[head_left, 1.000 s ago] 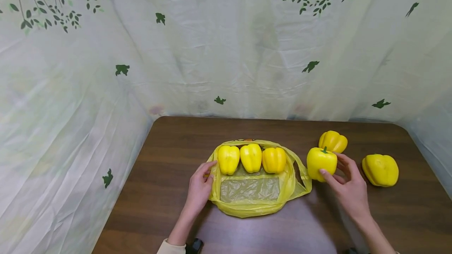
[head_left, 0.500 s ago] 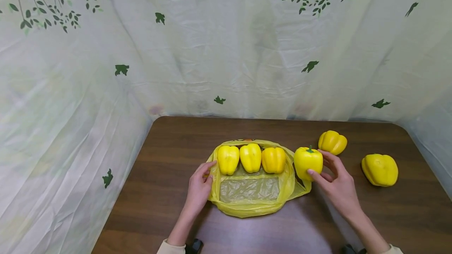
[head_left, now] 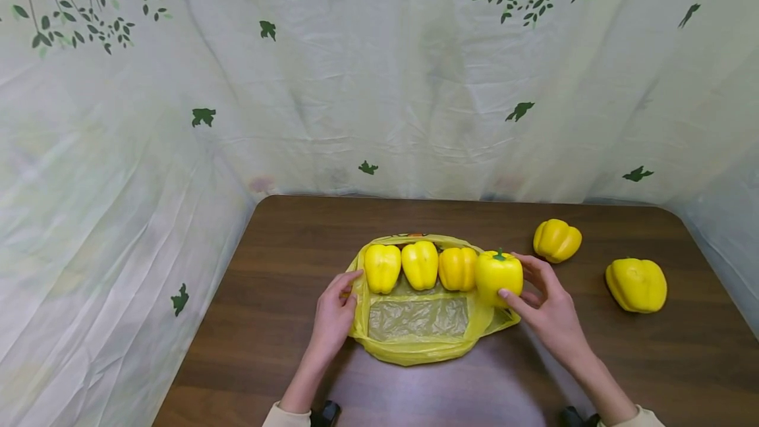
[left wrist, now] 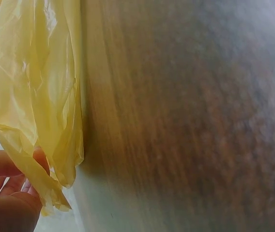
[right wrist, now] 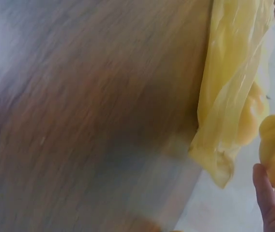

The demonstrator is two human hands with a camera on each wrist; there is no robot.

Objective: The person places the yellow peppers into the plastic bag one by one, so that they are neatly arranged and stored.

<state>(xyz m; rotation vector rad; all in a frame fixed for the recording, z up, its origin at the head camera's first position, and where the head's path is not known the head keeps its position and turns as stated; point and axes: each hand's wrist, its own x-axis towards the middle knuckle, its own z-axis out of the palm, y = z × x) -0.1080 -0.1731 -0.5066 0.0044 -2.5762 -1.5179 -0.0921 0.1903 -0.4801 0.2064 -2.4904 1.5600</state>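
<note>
An open yellow plastic bag [head_left: 409, 353] lies on the table, with three yellow bell peppers in a row along its far side, among them a left one [head_left: 382, 269] and a middle one [head_left: 420, 265]. My left hand [head_left: 335, 312] grips the bag's left edge; in the left wrist view a finger goes behind the film [left wrist: 40, 96]. Between thumb and fingers, my right hand [head_left: 550, 313] holds another yellow bell pepper [head_left: 498, 277], green stem up, over the bag's right side. It overlaps the rightmost pepper [head_left: 457, 269] in the head view.
Two more yellow bell peppers lie on the wooden table [head_left: 296, 229] at the right: one farther back [head_left: 557, 240], one nearer the right edge [head_left: 637, 285]. A pale leaf-printed curtain [head_left: 415, 84] hangs behind the table.
My right hand has moved left with its bell pepper, from beside the bag to over its right side. The left hand and the bag have stayed in place.
</note>
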